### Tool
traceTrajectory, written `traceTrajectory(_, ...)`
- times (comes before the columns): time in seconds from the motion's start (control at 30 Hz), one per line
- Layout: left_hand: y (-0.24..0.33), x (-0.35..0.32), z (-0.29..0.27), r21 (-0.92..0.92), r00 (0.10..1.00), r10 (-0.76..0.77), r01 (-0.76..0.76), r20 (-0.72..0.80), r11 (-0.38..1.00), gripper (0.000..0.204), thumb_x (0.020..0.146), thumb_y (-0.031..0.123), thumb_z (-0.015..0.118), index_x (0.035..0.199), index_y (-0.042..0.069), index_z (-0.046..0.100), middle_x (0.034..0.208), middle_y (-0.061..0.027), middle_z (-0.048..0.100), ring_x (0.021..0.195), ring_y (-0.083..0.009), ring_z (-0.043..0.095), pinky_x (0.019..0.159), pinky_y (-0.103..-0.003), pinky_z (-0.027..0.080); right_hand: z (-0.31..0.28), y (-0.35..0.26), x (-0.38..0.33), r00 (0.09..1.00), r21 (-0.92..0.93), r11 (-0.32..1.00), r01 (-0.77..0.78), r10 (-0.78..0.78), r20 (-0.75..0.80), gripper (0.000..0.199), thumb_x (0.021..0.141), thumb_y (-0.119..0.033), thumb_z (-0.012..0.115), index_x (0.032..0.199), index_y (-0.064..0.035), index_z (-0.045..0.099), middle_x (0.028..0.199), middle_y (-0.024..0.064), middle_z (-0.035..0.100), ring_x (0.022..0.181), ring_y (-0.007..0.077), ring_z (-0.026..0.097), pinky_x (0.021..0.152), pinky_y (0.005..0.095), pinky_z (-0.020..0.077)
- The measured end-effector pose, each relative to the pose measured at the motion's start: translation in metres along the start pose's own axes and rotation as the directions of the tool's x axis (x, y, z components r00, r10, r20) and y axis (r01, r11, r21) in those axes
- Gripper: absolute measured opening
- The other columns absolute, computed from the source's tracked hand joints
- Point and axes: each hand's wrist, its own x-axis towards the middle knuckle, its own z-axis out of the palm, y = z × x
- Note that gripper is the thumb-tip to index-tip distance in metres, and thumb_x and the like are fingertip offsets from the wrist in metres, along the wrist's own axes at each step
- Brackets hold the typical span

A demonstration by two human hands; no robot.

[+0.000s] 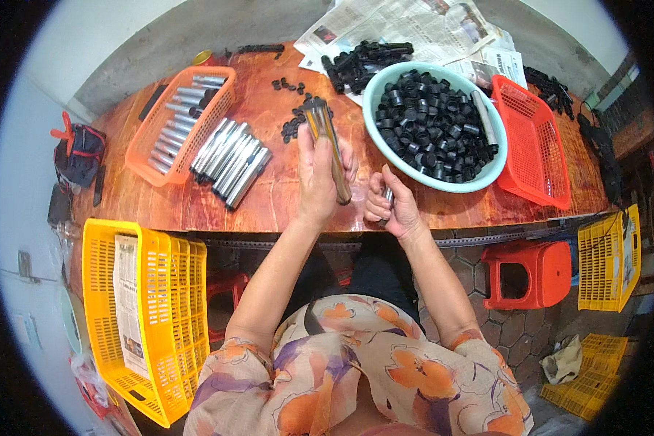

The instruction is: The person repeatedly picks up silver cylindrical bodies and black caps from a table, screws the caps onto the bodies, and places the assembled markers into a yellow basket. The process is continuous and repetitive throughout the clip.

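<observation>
My left hand (315,178) is wrapped around a few shiny metal tubes (337,163), held tilted over the table near its front edge. Their far ends look dark; how many there are I cannot make out. Close by on the right, my right hand (403,211) is closed on a short-looking metal tube (389,195), most of it hidden by the fingers. Small black caps (293,129) lie scattered just beyond my left hand. More metal tubes (231,161) with black ends lie stacked side by side to the left.
An orange basket (144,171) of tubes stands at the left. On the right are a pale green basin (466,187) heaped with black caps and a red basket (552,190). Newspapers (414,33) and black parts (370,62) lie behind. A yellow crate (178,327) stands below left, a red stool (541,275) below right.
</observation>
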Motion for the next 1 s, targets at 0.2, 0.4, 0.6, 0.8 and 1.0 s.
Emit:
traceTrajectory(0.2,-0.052,-0.043,-0.076,0.601,0.986,0.153,-0.161,0.064,0.783,0.038,0.091,0.044,0.053,0.097,0.008,0.042,0.064,-0.0002,0.043,0.051,-0.007,0.041,0.044,-0.02,0.035,0.066,-0.004,0.01,0.966,-0.45,0.881,0.143,-0.224,-0.131,0.025,0.089,-0.02,0.061,0.071,-0.0088,0.049,0.052,-0.0049,0.035,0.04,0.0038,0.03,0.038,0.0194,0.0225)
traceTrajectory(0.4,-0.055,-0.056,-0.076,0.383,0.992,0.114,-0.088,-0.047,0.92,0.044,0.089,0.048,0.054,0.093,0.005,0.045,0.062,0.0015,0.04,0.052,-0.0069,0.037,0.046,-0.022,0.032,0.134,-0.031,0.033,0.916,-0.349,0.878,0.328,-0.385,-0.109,0.034,0.089,-0.026,0.061,0.064,-0.0136,0.041,0.052,-0.005,0.033,0.043,0.0069,0.031,0.045,0.0244,0.0292)
traceTrajectory(0.6,-0.058,-0.054,-0.079,0.54,0.977,0.215,-0.179,-0.005,0.823,0.043,0.088,0.045,0.056,0.089,0.004,0.046,0.062,-0.0051,0.041,0.056,-0.0157,0.038,0.052,-0.03,0.035,0.14,-0.034,0.064,0.952,0.025,0.966,0.256,-0.248,-0.18,0.036,0.087,-0.023,0.063,0.062,-0.0155,0.039,0.053,-0.0048,0.035,0.044,0.0081,0.035,0.05,0.0263,0.0339)
traceTrajectory(0.8,-0.044,-0.052,-0.069,0.611,0.969,0.24,-0.222,0.053,0.76,0.044,0.088,0.046,0.055,0.093,0.003,0.048,0.067,-0.005,0.046,0.059,-0.0154,0.042,0.054,-0.028,0.037,0.129,-0.027,0.073,0.94,0.184,0.965,0.189,-0.124,-0.318,0.031,0.086,-0.015,0.064,0.066,-0.0127,0.041,0.055,-0.0051,0.036,0.045,0.0074,0.034,0.049,0.0256,0.0342)
traceTrajectory(1.0,-0.047,-0.052,-0.071,0.598,0.969,0.244,-0.218,0.039,0.772,0.042,0.087,0.044,0.058,0.09,0.003,0.048,0.065,-0.0069,0.046,0.057,-0.0176,0.042,0.054,-0.03,0.039,0.124,-0.028,0.074,0.95,0.241,0.96,0.145,-0.067,-0.305,0.033,0.086,-0.015,0.065,0.064,-0.0126,0.04,0.054,-0.0049,0.037,0.044,0.0075,0.035,0.049,0.0258,0.0346)
